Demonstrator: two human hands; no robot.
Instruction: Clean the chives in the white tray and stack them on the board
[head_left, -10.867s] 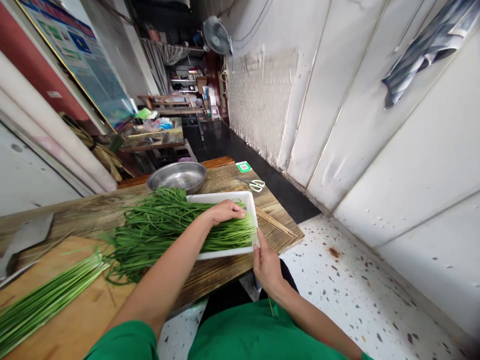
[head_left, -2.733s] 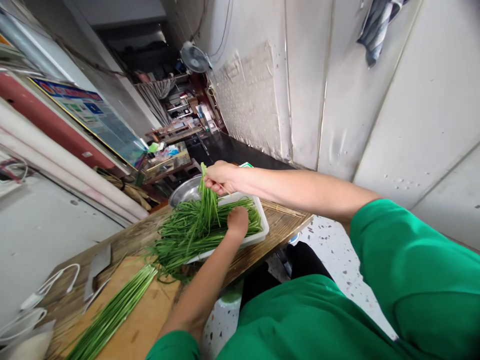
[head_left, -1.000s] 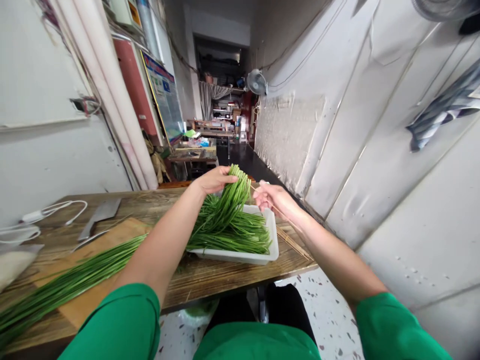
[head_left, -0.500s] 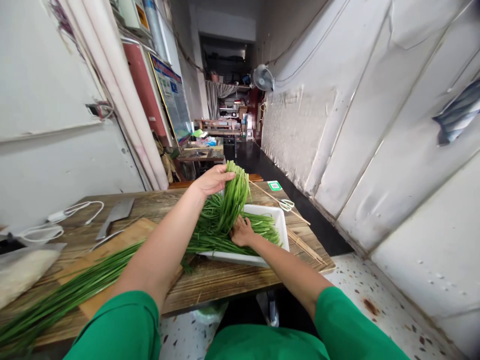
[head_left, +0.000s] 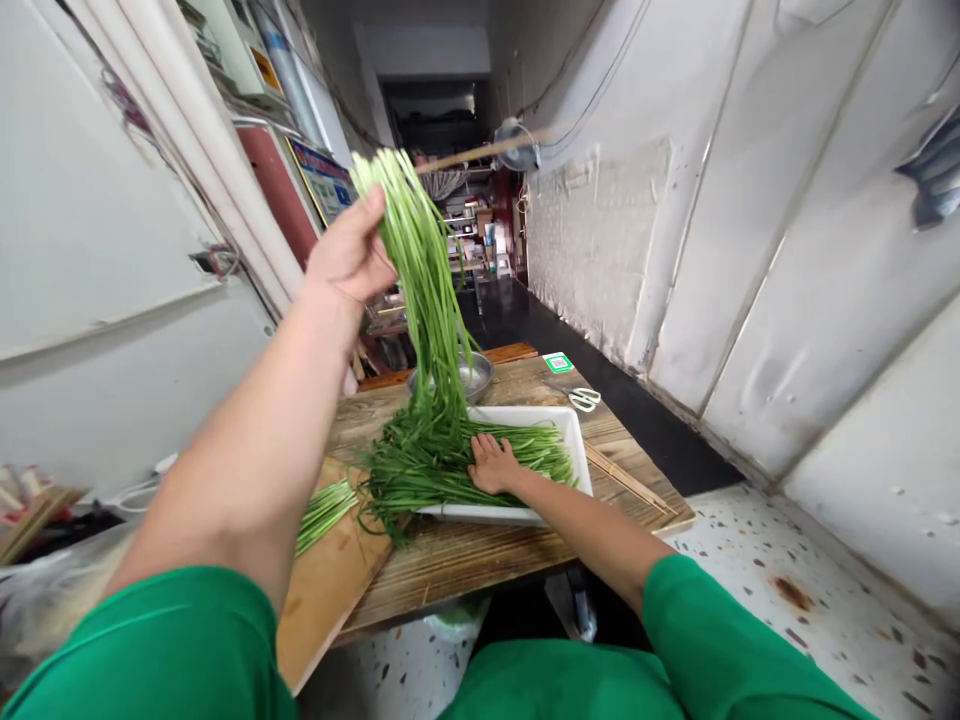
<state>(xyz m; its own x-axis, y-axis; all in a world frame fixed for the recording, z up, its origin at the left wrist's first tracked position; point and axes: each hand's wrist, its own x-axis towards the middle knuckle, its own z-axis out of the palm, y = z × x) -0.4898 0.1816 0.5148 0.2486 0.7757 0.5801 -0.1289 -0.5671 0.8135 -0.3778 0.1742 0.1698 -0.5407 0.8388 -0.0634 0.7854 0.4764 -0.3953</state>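
Note:
My left hand (head_left: 356,245) is raised with its fingers closed round a bunch of garlic chives (head_left: 424,270), near the pale stem ends. A thin wooden skewer (head_left: 484,153) sticks out to the right from the top of this bunch, blurred by motion. The bunch's leafy ends hang down onto more chives (head_left: 420,470), which lie in a white tray (head_left: 576,450) and spill over its left side. My right hand (head_left: 491,465) rests flat on the chives in the tray, fingers spread.
A wooden board (head_left: 337,560) with more chive stems (head_left: 326,515) lies left of the tray. Behind the tray stands a metal bowl (head_left: 476,378). Scissors (head_left: 583,398), several skewers (head_left: 630,478) and a green code card (head_left: 557,362) lie on the table's right side.
My left hand has lifted the bunch of chives up and to the left, and the skewer has risen with it. My right hand stays on the chives in the tray. The metal bowl now shows.

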